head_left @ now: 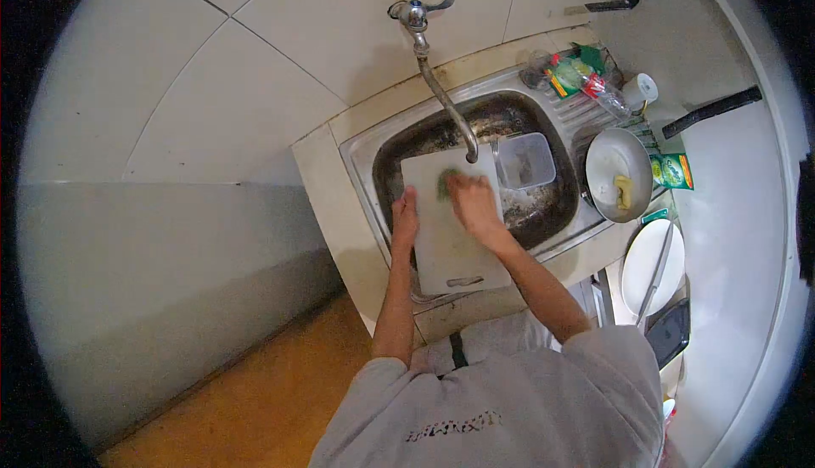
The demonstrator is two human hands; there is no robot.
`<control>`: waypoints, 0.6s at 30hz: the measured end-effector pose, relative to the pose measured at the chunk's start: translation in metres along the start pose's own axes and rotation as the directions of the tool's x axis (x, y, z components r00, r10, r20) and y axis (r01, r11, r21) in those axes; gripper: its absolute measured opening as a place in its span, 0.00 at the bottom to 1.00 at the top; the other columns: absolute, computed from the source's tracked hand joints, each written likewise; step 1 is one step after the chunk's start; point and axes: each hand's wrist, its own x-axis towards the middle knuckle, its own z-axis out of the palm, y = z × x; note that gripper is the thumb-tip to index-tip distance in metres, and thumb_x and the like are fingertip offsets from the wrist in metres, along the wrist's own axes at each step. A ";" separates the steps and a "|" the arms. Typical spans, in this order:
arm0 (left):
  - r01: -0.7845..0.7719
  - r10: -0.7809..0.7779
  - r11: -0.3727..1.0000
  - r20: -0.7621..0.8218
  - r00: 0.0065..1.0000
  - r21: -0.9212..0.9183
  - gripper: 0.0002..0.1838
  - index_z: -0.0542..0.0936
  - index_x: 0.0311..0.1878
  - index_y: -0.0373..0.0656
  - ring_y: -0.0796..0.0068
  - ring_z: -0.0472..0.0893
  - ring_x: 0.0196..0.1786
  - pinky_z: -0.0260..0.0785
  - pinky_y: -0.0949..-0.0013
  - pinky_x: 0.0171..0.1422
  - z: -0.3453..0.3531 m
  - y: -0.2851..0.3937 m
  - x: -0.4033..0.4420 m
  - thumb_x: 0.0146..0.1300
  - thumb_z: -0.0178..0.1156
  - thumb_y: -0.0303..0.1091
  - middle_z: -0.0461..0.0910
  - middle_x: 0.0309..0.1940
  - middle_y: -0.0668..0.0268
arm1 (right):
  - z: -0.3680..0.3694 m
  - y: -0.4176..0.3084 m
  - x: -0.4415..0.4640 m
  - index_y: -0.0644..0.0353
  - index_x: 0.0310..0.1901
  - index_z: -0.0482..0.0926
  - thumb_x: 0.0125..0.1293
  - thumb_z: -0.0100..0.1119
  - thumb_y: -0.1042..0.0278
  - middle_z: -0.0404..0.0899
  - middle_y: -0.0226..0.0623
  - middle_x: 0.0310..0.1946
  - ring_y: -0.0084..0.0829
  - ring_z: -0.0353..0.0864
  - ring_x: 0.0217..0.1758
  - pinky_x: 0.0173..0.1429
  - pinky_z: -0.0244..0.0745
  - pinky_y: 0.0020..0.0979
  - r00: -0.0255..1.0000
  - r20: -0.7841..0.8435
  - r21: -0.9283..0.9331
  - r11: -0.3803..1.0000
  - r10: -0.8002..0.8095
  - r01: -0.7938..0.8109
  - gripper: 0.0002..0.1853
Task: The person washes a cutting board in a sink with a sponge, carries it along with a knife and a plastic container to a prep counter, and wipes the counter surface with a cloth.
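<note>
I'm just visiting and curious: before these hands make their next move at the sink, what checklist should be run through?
- Board steadied: ok, left hand on its left edge.
- Green scrubber against the board: ok, at the right hand's fingers.
- Knife away from hands: ok, lying across the white plate.
- Sink free of other items: not ok, a clear container sits beside the board.
- Water running from the tap: cannot tell.

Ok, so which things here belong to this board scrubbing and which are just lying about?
In use:
- cutting board, gripped by the left hand
- green scrubber, under the right hand
- sink
- faucet, probably for rinsing

Apparently just lying about:
- clear container
- frying pan
- white plate
- knife
- plastic bottle
</note>
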 end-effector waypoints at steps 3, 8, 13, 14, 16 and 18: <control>-0.121 0.121 0.993 -0.041 0.992 0.012 0.33 0.77 0.49 0.30 0.76 0.73 0.42 0.67 0.70 0.49 0.002 0.009 0.002 0.72 0.45 0.59 0.80 0.39 0.65 | 0.012 -0.003 -0.008 0.64 0.51 0.76 0.56 0.53 0.75 0.81 0.44 0.42 0.43 0.81 0.39 0.49 0.70 0.45 0.979 0.058 0.052 0.979 0.196 -0.199 0.19; -0.119 0.111 0.989 -0.092 0.990 -0.083 0.32 0.77 0.48 0.30 0.76 0.74 0.42 0.67 0.71 0.50 -0.013 0.001 0.014 0.72 0.45 0.57 0.80 0.40 0.64 | 0.023 0.018 -0.050 0.65 0.52 0.76 0.59 0.51 0.75 0.80 0.44 0.40 0.45 0.80 0.34 0.41 0.74 0.44 0.998 0.026 -0.093 0.994 -0.062 0.064 0.18; -0.193 0.155 0.970 -0.233 0.960 -0.150 0.29 0.77 0.48 0.31 0.76 0.74 0.41 0.68 0.71 0.49 -0.011 0.026 0.011 0.73 0.46 0.54 0.80 0.39 0.66 | 0.019 -0.012 -0.056 0.66 0.50 0.76 0.59 0.54 0.73 0.79 0.51 0.37 0.48 0.81 0.33 0.36 0.77 0.46 0.980 -0.010 -0.094 0.975 0.201 -0.201 0.16; -0.199 0.161 0.969 -0.231 0.959 -0.149 0.29 0.77 0.48 0.31 0.76 0.74 0.41 0.68 0.71 0.49 -0.010 0.029 0.014 0.73 0.46 0.54 0.80 0.39 0.66 | 0.026 -0.013 -0.052 0.66 0.50 0.76 0.59 0.54 0.73 0.79 0.51 0.37 0.48 0.81 0.33 0.36 0.77 0.46 0.979 -0.017 -0.095 0.975 0.201 -0.202 0.16; -0.193 0.161 0.975 -0.250 0.955 -0.108 0.28 0.77 0.47 0.31 0.75 0.75 0.41 0.68 0.70 0.49 -0.012 0.019 0.017 0.74 0.45 0.53 0.80 0.37 0.64 | 0.036 -0.017 -0.050 0.64 0.51 0.75 0.61 0.54 0.73 0.79 0.52 0.37 0.49 0.82 0.35 0.35 0.78 0.45 0.983 -0.171 0.105 0.991 -0.061 0.080 0.16; -0.172 0.142 0.981 -0.272 0.952 -0.091 0.28 0.77 0.47 0.30 0.74 0.75 0.40 0.68 0.70 0.50 -0.016 -0.002 0.017 0.74 0.45 0.52 0.80 0.37 0.64 | 0.028 0.004 -0.034 0.64 0.50 0.76 0.62 0.54 0.72 0.79 0.52 0.38 0.49 0.82 0.35 0.35 0.78 0.45 0.954 -0.254 0.077 0.980 -0.157 0.181 0.15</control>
